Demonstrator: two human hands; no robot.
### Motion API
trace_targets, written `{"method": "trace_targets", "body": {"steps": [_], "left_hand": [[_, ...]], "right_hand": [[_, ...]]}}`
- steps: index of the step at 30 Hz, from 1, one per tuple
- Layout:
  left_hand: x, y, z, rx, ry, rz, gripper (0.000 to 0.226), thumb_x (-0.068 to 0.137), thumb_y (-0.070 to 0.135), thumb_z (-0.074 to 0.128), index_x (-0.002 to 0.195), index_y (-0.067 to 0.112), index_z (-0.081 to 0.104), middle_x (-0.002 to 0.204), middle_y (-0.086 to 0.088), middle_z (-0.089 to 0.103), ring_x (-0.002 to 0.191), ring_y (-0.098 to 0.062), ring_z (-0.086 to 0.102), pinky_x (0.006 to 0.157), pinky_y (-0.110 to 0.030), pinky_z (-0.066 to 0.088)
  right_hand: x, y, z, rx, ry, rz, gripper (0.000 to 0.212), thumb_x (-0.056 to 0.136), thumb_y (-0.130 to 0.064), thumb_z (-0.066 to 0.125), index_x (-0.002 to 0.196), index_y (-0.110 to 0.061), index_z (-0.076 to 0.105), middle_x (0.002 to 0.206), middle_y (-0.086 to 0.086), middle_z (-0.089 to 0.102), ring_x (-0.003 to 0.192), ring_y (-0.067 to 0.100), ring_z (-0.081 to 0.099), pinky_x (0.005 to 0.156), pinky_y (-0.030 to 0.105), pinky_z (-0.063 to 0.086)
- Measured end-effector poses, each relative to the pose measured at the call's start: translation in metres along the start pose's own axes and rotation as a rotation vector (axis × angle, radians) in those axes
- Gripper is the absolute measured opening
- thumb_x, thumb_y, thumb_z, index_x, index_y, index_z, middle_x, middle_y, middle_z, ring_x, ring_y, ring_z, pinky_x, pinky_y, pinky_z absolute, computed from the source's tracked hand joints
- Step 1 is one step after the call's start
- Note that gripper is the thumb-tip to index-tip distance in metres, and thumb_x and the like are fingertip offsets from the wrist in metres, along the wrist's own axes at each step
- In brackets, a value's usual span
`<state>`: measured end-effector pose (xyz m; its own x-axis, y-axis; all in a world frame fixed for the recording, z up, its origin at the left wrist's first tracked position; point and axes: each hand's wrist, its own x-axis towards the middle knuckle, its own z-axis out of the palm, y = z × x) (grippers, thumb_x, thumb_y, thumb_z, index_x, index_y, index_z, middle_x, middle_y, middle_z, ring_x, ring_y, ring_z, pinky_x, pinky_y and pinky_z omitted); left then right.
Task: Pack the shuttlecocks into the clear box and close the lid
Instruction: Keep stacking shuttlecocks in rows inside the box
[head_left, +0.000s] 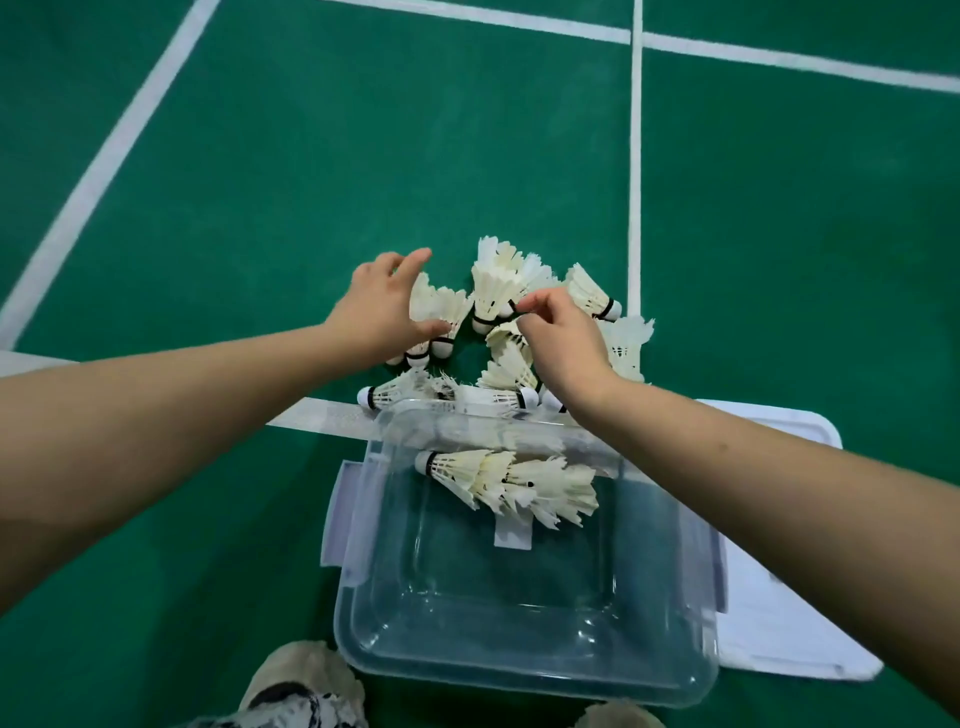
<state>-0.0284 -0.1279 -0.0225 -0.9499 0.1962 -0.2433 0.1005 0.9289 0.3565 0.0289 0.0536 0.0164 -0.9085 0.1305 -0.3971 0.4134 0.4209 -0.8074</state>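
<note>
"Where are the shuttlecocks (498, 291)?"

"Most lie on the floor (311, 156), at twelve o'clock from the clear box (519, 582). A few are inside, at its far end."

"And the hands?"

"The left hand (387, 306) has its fingers spread round one, gripping it, I think. The right hand (563, 340) pinches another near its black band."

"How should they be held?"

"They are light, and the feathers snap, so hold the round tip. There are no words to read."

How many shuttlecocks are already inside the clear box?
3 can be told apart, overlapping at the far end of the clear box: a left shuttlecock, a middle shuttlecock and a right shuttlecock. More may be nested among them.
</note>
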Motion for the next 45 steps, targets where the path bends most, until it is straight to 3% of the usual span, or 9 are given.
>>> {"method": "trace_targets", "body": {"steps": [4,8,13,16,19,25,40,45], "left_hand": [[0.016,-0.013,0.013,0.043,-0.121,-0.066,0.084,0.078,0.059,0.058,0.144,0.035,0.013,0.146,-0.015,0.026,0.133,-0.037,0.026,0.108,-0.049,0.028],[0.027,-0.016,0.017,0.08,-0.154,-0.06,0.086,0.076,0.06,0.059,0.144,0.035,0.013,0.146,-0.016,0.024,0.13,-0.038,0.032,0.106,-0.048,0.033],[0.035,-0.021,0.014,0.156,-0.198,-0.061,0.094,0.071,0.064,0.062,0.144,0.039,0.008,0.156,-0.008,-0.003,0.134,-0.038,0.032,0.105,-0.047,0.035],[0.036,-0.019,0.013,0.187,-0.274,-0.002,0.081,0.075,0.06,0.061,0.141,0.039,0.02,0.154,-0.01,0.008,0.128,-0.035,0.041,0.102,-0.043,0.038],[0.035,-0.013,0.011,0.202,-0.251,0.056,0.066,0.077,0.055,0.062,0.133,0.031,0.037,0.141,-0.012,0.026,0.108,-0.03,0.054,0.093,-0.04,0.046],[0.028,-0.01,0.011,0.229,-0.209,0.077,0.052,0.077,0.046,0.066,0.12,0.022,0.047,0.128,-0.013,0.034,0.084,-0.026,0.05,0.081,-0.037,0.05],[-0.006,0.002,-0.025,0.17,-0.065,0.183,0.044,0.08,0.04,0.066,0.116,0.02,0.05,0.123,-0.012,0.035,0.086,-0.023,0.047,0.08,-0.034,0.044],[-0.024,0.013,-0.067,0.136,0.024,0.178,0.046,0.08,0.04,0.066,0.117,0.019,0.049,0.125,-0.013,0.034,0.089,-0.026,0.046,0.087,-0.035,0.042]], "right_hand": [[0.006,0.006,0.008,-0.007,-0.028,0.031,0.015,0.091,-0.015,0.042,0.099,-0.022,0.053,0.071,-0.008,0.05,0.056,0.01,0.04,0.051,0.028,0.031],[0.009,0.009,0.01,-0.014,-0.046,0.042,0.012,0.092,-0.018,0.044,0.099,-0.023,0.053,0.077,-0.008,0.052,0.057,0.01,0.041,0.053,0.028,0.033],[0.007,0.01,0.011,-0.01,-0.062,0.03,0.013,0.093,-0.02,0.044,0.098,-0.024,0.055,0.079,-0.008,0.053,0.058,0.009,0.042,0.055,0.028,0.035],[0.007,0.01,0.01,-0.007,-0.061,0.03,0.012,0.093,-0.019,0.044,0.096,-0.024,0.055,0.076,-0.008,0.052,0.057,0.01,0.041,0.054,0.027,0.033],[0.006,0.01,0.009,-0.002,-0.06,0.026,0.012,0.092,-0.019,0.044,0.095,-0.024,0.054,0.072,-0.009,0.049,0.057,0.01,0.04,0.053,0.028,0.032],[0.001,0.008,0.004,0.013,-0.07,0.028,0.013,0.092,-0.017,0.044,0.094,-0.023,0.055,0.068,-0.008,0.048,0.053,0.011,0.039,0.05,0.027,0.031],[-0.019,-0.005,-0.01,0.019,-0.04,0.009,0.015,0.092,-0.016,0.041,0.094,-0.021,0.055,0.065,-0.007,0.048,0.049,0.012,0.037,0.046,0.025,0.029],[-0.035,-0.021,-0.015,0.019,-0.009,-0.073,0.013,0.093,-0.017,0.043,0.093,-0.022,0.055,0.072,-0.012,0.051,0.056,0.007,0.042,0.052,0.025,0.032]]}}
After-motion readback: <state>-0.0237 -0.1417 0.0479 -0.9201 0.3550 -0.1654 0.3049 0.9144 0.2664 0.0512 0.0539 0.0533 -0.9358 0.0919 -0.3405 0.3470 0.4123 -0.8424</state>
